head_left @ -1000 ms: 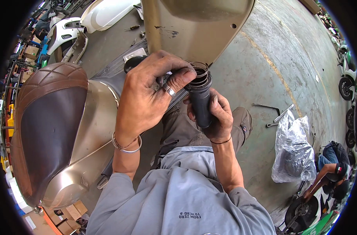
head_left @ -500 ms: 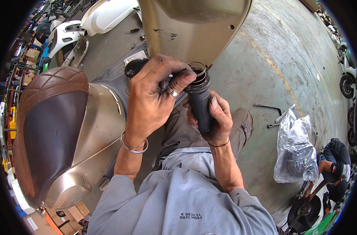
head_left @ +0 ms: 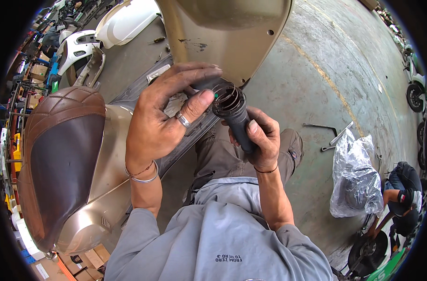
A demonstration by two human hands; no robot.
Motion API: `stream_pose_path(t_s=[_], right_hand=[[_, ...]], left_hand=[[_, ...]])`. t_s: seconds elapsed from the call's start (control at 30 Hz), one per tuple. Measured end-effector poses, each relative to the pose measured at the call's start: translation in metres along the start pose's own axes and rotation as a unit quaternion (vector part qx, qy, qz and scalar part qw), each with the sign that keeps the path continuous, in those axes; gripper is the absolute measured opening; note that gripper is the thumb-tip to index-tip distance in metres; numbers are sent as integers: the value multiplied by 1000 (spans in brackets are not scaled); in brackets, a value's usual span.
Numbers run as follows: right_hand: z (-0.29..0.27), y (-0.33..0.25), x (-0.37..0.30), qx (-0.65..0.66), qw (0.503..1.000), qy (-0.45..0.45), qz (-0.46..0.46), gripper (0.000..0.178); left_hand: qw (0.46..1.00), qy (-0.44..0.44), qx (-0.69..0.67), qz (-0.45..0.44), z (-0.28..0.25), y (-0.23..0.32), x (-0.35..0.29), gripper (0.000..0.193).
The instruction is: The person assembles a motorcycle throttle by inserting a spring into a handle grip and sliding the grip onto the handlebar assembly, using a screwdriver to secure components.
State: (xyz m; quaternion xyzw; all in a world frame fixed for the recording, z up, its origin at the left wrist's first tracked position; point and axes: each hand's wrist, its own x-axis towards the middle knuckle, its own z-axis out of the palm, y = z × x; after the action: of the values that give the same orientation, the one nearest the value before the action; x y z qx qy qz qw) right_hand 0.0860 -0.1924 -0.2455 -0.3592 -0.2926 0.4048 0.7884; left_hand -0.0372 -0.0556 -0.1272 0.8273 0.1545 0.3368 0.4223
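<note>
A black ribbed tube (head_left: 243, 129) with a wide collar at its top is wrapped in my right hand (head_left: 262, 136), tilted in front of my lap. Thin metal coils of a spring (head_left: 231, 95) show in its mouth. My left hand (head_left: 159, 112) is at the upper left of the tube, its fingers arched over a black round cap (head_left: 205, 85) and the thumb below. The cap lies close beside the spring, mostly covered by the fingers; whether they touch I cannot tell. A small green spot shows by the thumb tip.
A gold scooter body panel (head_left: 223, 42) rises ahead, and a brown quilted seat (head_left: 61, 154) stands at left. On the floor at right lie an L-shaped wrench (head_left: 322, 126) and a clear plastic bag (head_left: 356, 180). Another person (head_left: 403, 192) crouches by a wheel at far right.
My left hand has shifted left and opened wider, bringing the black cap from behind the knuckles to beside the spring. My right hand has tipped the tube's mouth slightly toward me.
</note>
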Motion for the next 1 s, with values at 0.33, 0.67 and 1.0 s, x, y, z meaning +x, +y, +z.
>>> stream_pose_path(t_s=[0.33, 0.67, 1.0], right_hand=[[0, -13, 13, -51, 999, -10, -9, 43], [10, -29, 22, -91, 995, 10, -41, 49], [21, -125, 67, -63, 990, 49, -114, 63]], left_hand=[[997, -73, -10, -17, 5, -12, 5, 26], [989, -36, -139, -29, -11, -26, 16, 31], [845, 45, -528, 66, -5, -16, 139, 60]])
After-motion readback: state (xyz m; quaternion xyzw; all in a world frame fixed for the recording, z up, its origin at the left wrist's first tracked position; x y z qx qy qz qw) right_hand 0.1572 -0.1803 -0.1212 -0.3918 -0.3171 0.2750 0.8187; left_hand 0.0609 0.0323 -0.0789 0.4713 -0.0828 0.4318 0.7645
